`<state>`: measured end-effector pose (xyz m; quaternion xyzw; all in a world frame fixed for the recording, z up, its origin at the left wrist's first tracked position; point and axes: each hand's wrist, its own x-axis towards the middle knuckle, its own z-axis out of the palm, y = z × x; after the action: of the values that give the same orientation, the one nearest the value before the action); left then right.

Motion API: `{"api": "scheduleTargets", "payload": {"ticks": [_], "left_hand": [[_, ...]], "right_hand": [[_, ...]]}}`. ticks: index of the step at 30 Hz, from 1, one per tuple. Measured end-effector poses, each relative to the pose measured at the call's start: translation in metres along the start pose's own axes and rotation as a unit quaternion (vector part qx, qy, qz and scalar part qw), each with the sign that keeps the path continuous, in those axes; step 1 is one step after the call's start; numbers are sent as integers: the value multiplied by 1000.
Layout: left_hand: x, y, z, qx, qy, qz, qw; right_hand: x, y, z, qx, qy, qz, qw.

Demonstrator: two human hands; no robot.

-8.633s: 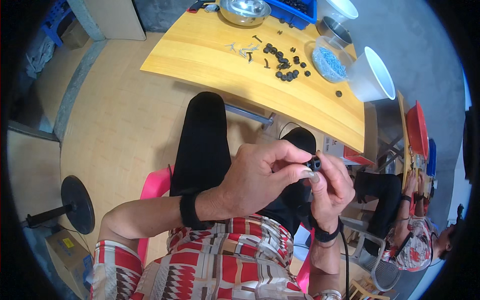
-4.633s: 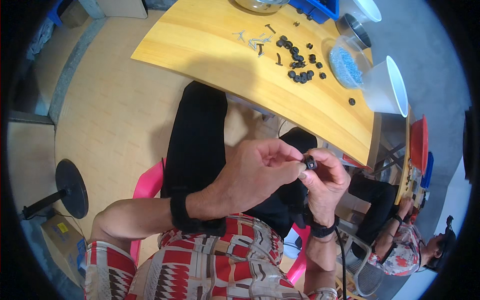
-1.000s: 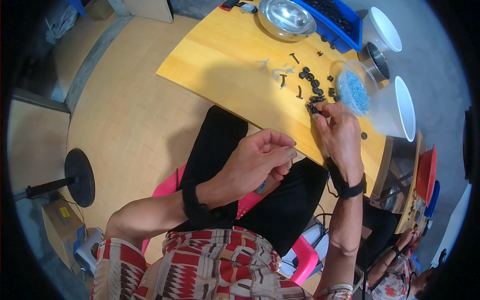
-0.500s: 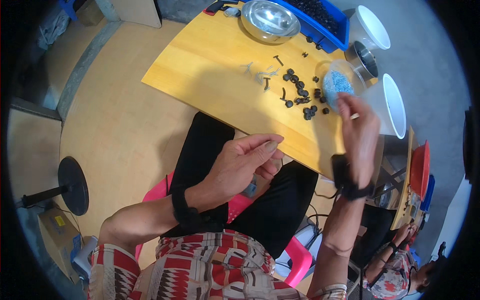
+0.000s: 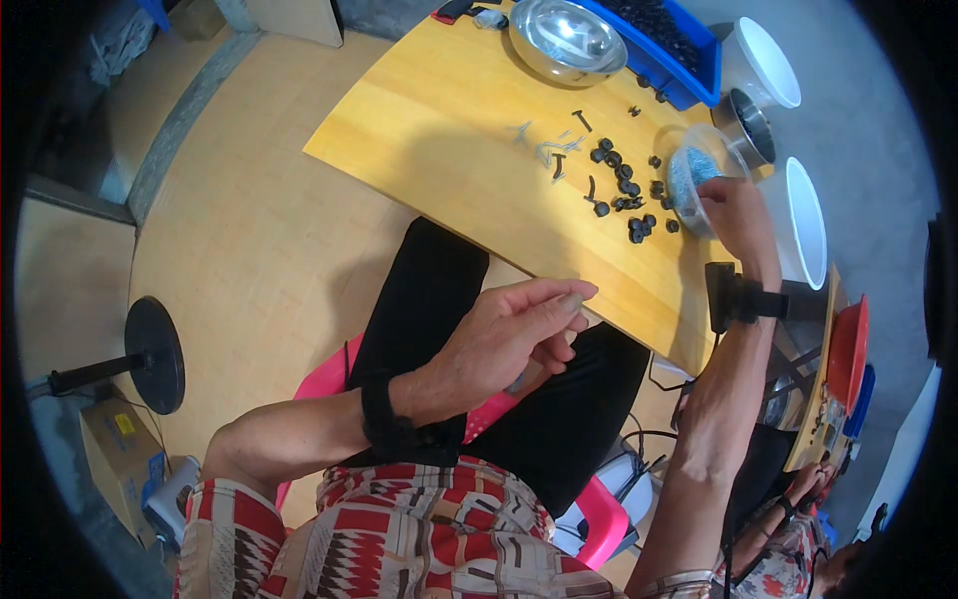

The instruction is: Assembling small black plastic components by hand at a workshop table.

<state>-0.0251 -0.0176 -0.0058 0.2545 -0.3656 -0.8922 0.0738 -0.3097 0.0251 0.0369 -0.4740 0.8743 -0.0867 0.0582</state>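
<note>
Yellow table (image 5: 419, 90), left hand (image 5: 519, 324) pinched, contents unclear, from it steel bowl (image 5: 567, 45) at twelve o'clock, blue tray (image 5: 689, 92) of black parts (image 5: 649, 25) at one, clear bowl (image 5: 722, 150) of blue pieces (image 5: 689, 175) at two, right hand (image 5: 738, 215) inside, grip hidden.

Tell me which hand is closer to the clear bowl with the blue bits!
Right. The right hand has its fingers in or just over the clear bowl; the left hand is away to the left, by the near edge of the table.
</note>
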Motion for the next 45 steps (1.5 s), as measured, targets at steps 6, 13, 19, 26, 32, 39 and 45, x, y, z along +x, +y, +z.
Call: {"api": "scheduleTargets", "payload": {"ticks": [6, 13, 19, 26, 32, 39, 45], "left_hand": [[2, -4, -2, -38, -18, 37, 998], [-2, -1, 1, -27, 18, 34, 999], [-1, -2, -2, -68, -1, 63, 996], [-4, -2, 1, -67, -31, 65, 995], [-5, -6, -1, -72, -47, 77, 993], [-4, -3, 0, -54, -26, 57, 997], [0, -10, 0, -54, 14, 54, 997]], "right_hand": [[-6, 4, -2, 49, 85, 2, 995], [-31, -49, -12, 417, 212, 40, 883], [-91, -96, 21, 632, 89, 62, 767], [-124, -108, 40, 661, 28, 57, 748], [-137, -116, 44, 572, 59, 46, 817], [-142, -116, 48, 530, 65, 27, 845], [-142, -109, 54, 416, 75, -44, 905]]}}
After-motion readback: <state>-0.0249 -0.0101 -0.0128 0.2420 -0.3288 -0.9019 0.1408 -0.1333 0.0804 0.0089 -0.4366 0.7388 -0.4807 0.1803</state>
